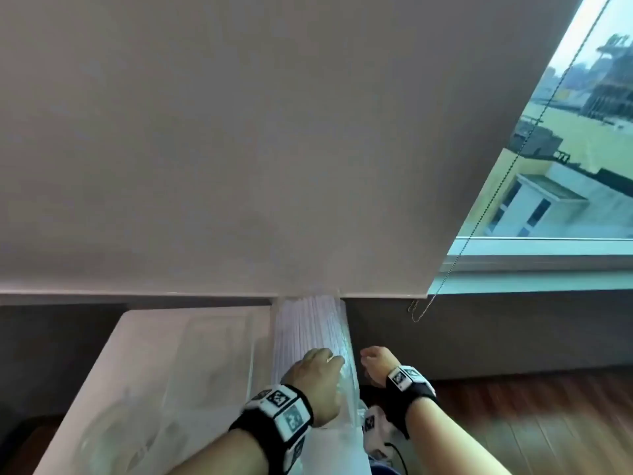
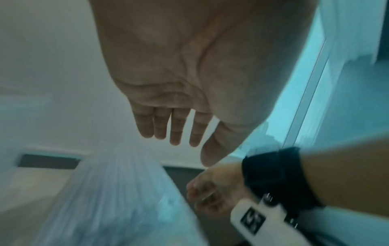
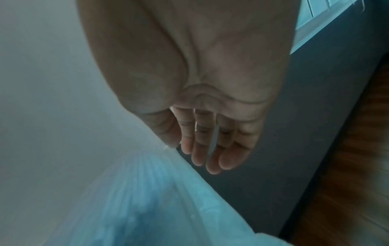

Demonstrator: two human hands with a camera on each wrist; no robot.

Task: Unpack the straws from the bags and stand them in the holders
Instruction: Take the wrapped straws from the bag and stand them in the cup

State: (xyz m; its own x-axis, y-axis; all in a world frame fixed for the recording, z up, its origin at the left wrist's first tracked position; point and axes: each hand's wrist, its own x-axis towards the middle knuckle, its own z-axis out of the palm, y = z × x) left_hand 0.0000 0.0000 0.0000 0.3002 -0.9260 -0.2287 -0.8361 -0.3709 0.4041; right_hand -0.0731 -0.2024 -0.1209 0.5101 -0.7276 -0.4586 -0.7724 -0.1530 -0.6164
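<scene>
Clear plastic bag [image 1: 318, 341] of white straws [image 1: 301, 323] stands upright by the table [image 1: 154, 354]; left hand [image 1: 317, 375] rests on it, fingers straight, right hand [image 1: 376, 365] loose beside.

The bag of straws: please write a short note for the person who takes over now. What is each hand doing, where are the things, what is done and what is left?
Left hand: open, fingers straight, over the bag of straws; contact is not clear.
Right hand: open, fingers straight, just right of the bag, holding nothing.
The bag is a long clear one, full of white straws, pointing away from you along the right edge of the white table.
Clear plastic things lie on the table to the left; too blurred to say whether they are holders.
Done: no straw visibly out.
Left: open the bag, take out the straws, stand them in holders.
</scene>
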